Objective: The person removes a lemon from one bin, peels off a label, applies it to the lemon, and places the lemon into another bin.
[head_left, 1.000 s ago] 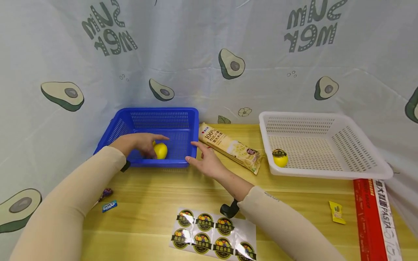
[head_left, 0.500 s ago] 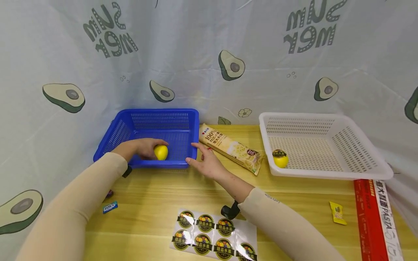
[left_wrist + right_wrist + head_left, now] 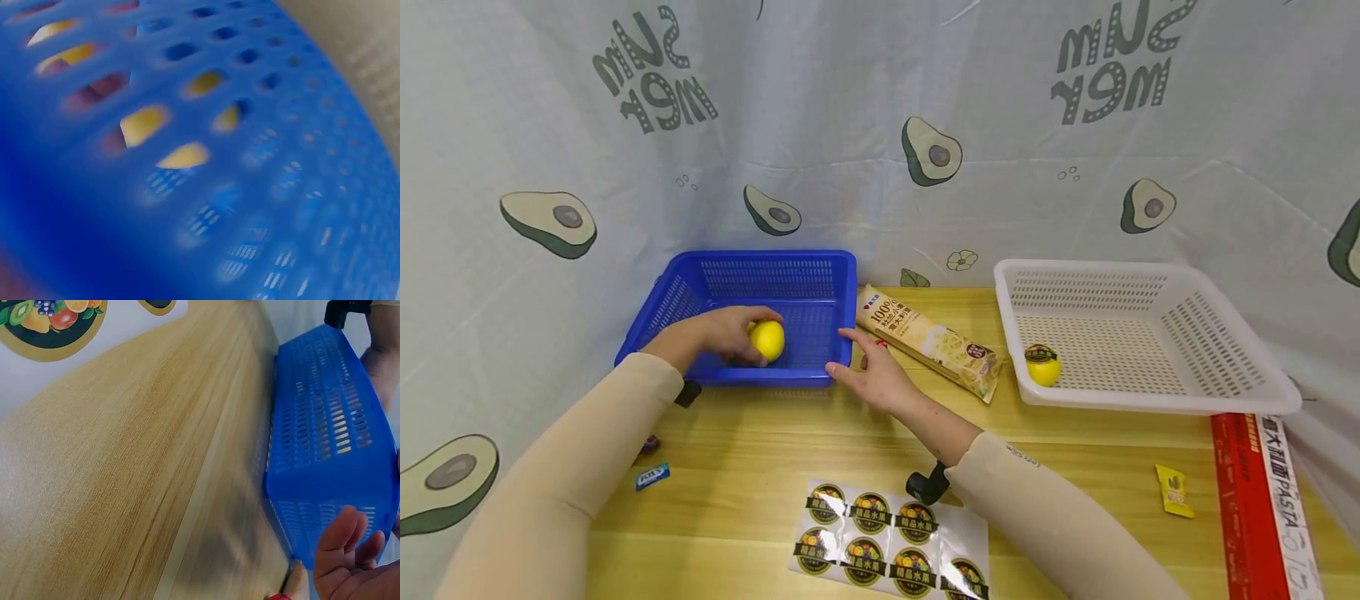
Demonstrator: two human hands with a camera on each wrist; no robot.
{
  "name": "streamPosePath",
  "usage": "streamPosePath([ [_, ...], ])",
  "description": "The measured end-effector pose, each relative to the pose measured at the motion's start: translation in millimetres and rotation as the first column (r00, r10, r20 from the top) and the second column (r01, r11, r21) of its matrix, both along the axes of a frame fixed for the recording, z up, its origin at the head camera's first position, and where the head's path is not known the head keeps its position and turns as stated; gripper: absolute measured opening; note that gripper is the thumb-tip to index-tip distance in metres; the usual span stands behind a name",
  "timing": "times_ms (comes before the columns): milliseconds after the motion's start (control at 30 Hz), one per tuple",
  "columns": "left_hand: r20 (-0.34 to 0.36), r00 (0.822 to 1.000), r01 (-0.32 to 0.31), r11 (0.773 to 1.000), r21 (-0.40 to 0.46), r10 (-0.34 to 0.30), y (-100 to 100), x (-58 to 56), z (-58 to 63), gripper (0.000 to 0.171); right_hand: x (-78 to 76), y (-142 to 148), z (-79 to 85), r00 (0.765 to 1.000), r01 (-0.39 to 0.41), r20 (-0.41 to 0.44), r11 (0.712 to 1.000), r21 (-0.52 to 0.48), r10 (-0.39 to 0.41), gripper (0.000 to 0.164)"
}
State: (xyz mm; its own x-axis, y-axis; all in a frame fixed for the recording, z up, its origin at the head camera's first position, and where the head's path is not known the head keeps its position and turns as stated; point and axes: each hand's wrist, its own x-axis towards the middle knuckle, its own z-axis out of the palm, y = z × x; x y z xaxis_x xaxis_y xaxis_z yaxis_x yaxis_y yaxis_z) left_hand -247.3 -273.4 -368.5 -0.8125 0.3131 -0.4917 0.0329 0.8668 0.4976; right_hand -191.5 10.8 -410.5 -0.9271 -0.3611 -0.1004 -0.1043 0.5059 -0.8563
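Note:
My left hand [image 3: 730,333] reaches into the blue basket [image 3: 790,377] and grips a yellow lemon [image 3: 767,341], fingers curled over its left and far sides. A bit more yellow shows between those fingers. Through the slots of the basket wall [image 3: 212,144] in the left wrist view, patches of yellow and of fingers appear. My right hand [image 3: 876,372] holds the basket's front right corner, thumb at the front and forefinger on the side rim. In the right wrist view its other fingers [image 3: 347,531] are bent outside the basket wall.
A pasta packet [image 3: 932,342] lies between the blue basket and a white basket [image 3: 1157,403], which holds a stickered lemon [image 3: 1043,367]. A sheet of fruit stickers [image 3: 955,533] is in front. Small sweets [image 3: 652,476] and a red pasta box [image 3: 1247,508] lie at the sides.
My left forefinger, stretched out over the lemon a second ago, has curled down round it. The lemon has shifted slightly up and left in the head view. My right hand has stayed put.

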Motion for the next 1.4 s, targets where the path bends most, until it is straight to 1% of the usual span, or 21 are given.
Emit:
streamPosePath([
  [100, -0.082, 0.996, -0.016, 1.000, 0.025, 0.018, 1.2, 2.5, 9.0, 0.081, -0.3, 1.1, -2.0, 1.000, 0.002, 0.002, 1.000, 0.006, -0.002, 0.065],
  [167, -0.148, 0.989, -0.012, 0.999, 0.033, 0.017, 2.7, 4.8, 14.9, 0.081, -0.4, 1.7, -2.7, 1.000, 0.003, 0.001, 1.000, 0.008, -0.003, 0.065],
  [267, -0.242, 0.970, -0.010, 0.999, 0.044, 0.020, 6.4, 10.8, 22.2, 0.082, 0.3, 2.6, -2.3, 1.000, 0.009, 0.002, 1.000, 0.017, -0.009, 0.065],
  [367, -0.317, 0.947, -0.009, 0.995, 0.102, 0.042, 12.1, 21.5, 28.0, 0.083, 1.4, 3.7, -1.5, 1.000, 0.012, 0.011, 1.000, 0.016, -0.012, 0.066],
  [467, -0.363, 0.930, 0.005, 0.981, 0.192, 0.066, 20.7, 35.8, 32.4, 0.084, 3.1, 7.4, -0.9, 0.999, 0.029, 0.022, 1.000, -0.005, -0.028, 0.067],
  [533, -0.396, 0.916, 0.032, 0.971, 0.238, 0.067, 27.7, 46.6, 34.6, 0.085, 5.7, 12.1, 0.9, 0.999, 0.045, 0.026, 0.998, -0.036, -0.044, 0.067],
  [700, -0.501, 0.863, 0.097, 0.954, 0.284, 0.062, 48.5, 77.6, 39.6, 0.085, 19.5, 33.7, 9.5, 0.998, 0.059, 0.012, 0.994, -0.097, -0.058, 0.065],
  [767, -0.525, 0.849, 0.128, 0.944, 0.305, 0.054, 57.6, 90.2, 39.7, 0.086, 27.8, 45.8, 11.9, 0.998, 0.055, 0.007, 0.994, -0.097, -0.054, 0.065],
  [833, -0.532, 0.846, 0.158, 0.932, 0.326, 0.043, 67.5, 103.0, 37.7, 0.085, 37.3, 59.4, 11.7, 0.999, 0.053, 0.002, 0.995, -0.087, -0.053, 0.064],
  [900, -0.529, 0.848, 0.189, 0.918, 0.349, 0.026, 77.3, 114.7, 31.6, 0.084, 47.2, 73.7, 8.5, 0.999, 0.038, -0.003, 0.997, -0.072, -0.039, 0.064],
  [967, -0.513, 0.858, 0.219, 0.894, 0.390, 0.013, 88.1, 125.8, 22.5, 0.083, 57.9, 88.2, 3.2, 1.000, 0.014, -0.005, 0.998, -0.055, -0.014, 0.065],
  [1067, -0.474, 0.880, 0.251, 0.863, 0.439, -0.015, 105.6, 138.8, 4.7, 0.082, 76.0, 109.3, -5.9, 0.999, -0.048, -0.004, 0.999, 0.008, 0.048, 0.068],
  [1133, -0.432, 0.902, 0.249, 0.848, 0.468, -0.026, 118.1, 144.9, -8.4, 0.082, 89.1, 122.6, -11.3, 0.994, -0.105, 0.003, 0.993, 0.059, 0.105, 0.070],
  [1200, -0.378, 0.925, 0.229, 0.848, 0.478, -0.037, 131.2, 148.8, -21.8, 0.083, 101.5, 135.1, -15.8, 0.984, -0.179, 0.008, 0.978, 0.110, 0.179, 0.070],
  [1300, -0.283, 0.958, 0.193, 0.842, 0.504, -0.050, 151.0, 148.7, -42.2, 0.084, 116.3, 150.1, -19.9, 0.954, -0.300, 0.047, 0.943, 0.147, 0.296, 0.068],
  [1367, -0.228, 0.972, 0.173, 0.837, 0.520, -0.060, 163.6, 144.5, -55.0, 0.086, 122.7, 156.1, -21.8, 0.932, -0.361, 0.077, 0.919, 0.160, 0.353, 0.063],
  [1400, -0.209, 0.976, 0.168, 0.835, 0.524, -0.065, 169.4, 141.5, -60.8, 0.086, 124.8, 157.5, -22.8, 0.924, -0.381, 0.094, 0.910, 0.162, 0.370, 0.061],
])
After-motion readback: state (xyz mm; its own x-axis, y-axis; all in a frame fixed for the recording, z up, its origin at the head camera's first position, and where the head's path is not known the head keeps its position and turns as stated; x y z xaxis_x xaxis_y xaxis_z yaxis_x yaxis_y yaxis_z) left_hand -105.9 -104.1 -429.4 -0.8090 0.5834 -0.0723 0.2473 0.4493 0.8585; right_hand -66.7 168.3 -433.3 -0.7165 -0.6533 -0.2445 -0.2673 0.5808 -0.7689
